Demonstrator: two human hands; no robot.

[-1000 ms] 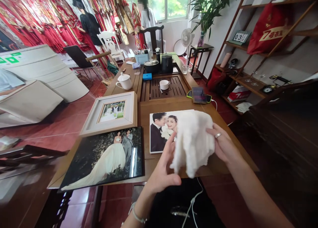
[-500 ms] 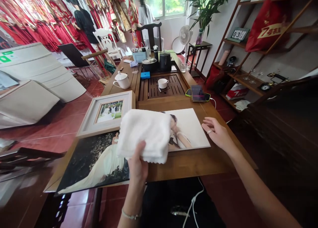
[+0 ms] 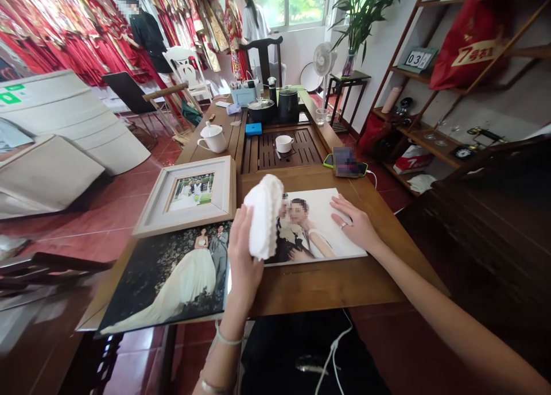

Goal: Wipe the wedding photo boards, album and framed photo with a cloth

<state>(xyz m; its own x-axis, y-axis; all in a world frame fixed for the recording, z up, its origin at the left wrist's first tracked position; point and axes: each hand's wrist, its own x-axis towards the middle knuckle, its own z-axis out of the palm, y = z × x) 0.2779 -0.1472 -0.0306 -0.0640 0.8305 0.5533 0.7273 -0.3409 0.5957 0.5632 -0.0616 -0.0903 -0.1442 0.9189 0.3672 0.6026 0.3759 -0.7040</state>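
Note:
A folded white cloth is gripped in my left hand, turned on edge above the left part of a photo print. That print shows a couple on a pale background and lies flat on the wooden table. Fingers stretched out, my right hand rests on the print's right side. Left of the cloth lies a larger dark photo print of a couple, one in a long white gown. Behind it a framed photo lies face up, overlapping its upper edge.
Beyond the prints are a lidded white mug, a slatted tea tray with a white cup, and a phone on a cable. Two people stand near hanging red garments at the back. Shelves line the right.
My left hand has turned the cloth from lying flat to standing on edge, uncovering more of both prints. My right hand has moved left onto the pale print.

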